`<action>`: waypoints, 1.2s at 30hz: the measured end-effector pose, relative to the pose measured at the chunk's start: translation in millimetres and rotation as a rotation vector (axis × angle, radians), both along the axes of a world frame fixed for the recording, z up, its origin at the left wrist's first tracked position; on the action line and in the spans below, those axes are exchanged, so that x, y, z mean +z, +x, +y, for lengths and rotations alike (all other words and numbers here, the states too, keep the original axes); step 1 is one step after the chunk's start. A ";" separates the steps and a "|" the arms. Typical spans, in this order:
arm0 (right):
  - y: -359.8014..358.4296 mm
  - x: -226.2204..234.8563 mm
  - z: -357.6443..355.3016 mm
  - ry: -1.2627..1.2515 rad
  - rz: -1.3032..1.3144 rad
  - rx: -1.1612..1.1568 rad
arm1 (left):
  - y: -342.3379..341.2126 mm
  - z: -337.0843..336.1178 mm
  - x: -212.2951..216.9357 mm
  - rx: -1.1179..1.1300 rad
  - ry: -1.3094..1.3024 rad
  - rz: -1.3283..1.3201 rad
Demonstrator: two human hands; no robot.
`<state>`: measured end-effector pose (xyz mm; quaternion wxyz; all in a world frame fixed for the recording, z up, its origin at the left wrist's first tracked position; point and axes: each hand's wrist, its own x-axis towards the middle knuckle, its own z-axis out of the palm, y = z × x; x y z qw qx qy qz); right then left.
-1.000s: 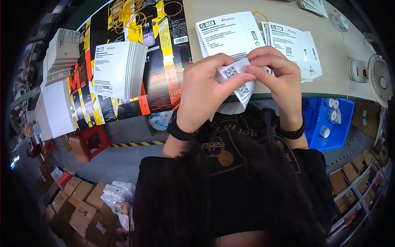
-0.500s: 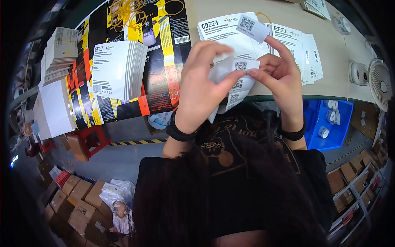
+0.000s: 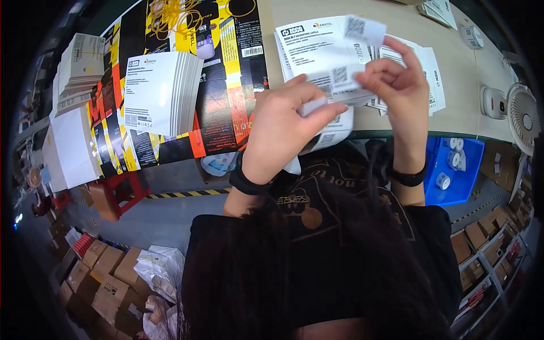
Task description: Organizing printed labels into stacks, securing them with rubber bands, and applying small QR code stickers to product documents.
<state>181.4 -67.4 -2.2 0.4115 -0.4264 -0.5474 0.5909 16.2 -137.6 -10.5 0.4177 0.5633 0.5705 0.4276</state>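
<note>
My left hand [image 3: 283, 124] is closed on a strip of white labels [image 3: 327, 138] printed with square codes, which hangs down past the table's front edge. In a pinch between thumb and finger, my right hand [image 3: 399, 82] holds a single white label [image 3: 341, 76] with a square code, apart from the strip. A second coded label [image 3: 365, 29], blurred, clings to a raised fingertip of the same hand. Below both labels lies a stack of white printed leaflets [image 3: 306, 48], with more leaflets [image 3: 433, 90] fanned out to its right.
Another leaflet stack [image 3: 153, 93] stands on black-and-yellow printed cardboard [image 3: 226, 102] at left, with rubber bands [image 3: 170, 17] behind. Further left are more paper piles [image 3: 82, 62]. A small fan [image 3: 522, 116] sits far right. Below the table, a blue bin [image 3: 453, 190] holds label rolls.
My right hand has moved right, away from my left, and the pinched label has come off the strip. The label on the raised fingertip has shifted right with it.
</note>
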 end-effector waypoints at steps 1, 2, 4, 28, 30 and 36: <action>0.1 -0.3 5.3 0.008 0.004 0.005 | 0.7 -2.1 1.0 -0.001 0.000 -0.002; -0.5 -1.1 11.2 0.029 -0.085 0.012 | 1.7 -4.1 1.7 -0.045 0.027 0.070; -2.4 -3.8 21.6 0.070 -0.263 0.024 | 4.9 -8.2 1.8 -0.136 0.080 0.212; -24.7 -19.6 18.1 0.150 -0.619 0.023 | 10.5 -11.3 -8.4 -0.403 -0.019 0.415; -29.2 -18.9 13.9 0.273 -0.687 0.050 | 10.1 -10.9 -9.2 -0.403 -0.014 0.426; -21.6 -23.8 30.6 0.749 -0.959 -0.121 | 10.5 -11.9 -6.8 -0.464 -0.001 0.513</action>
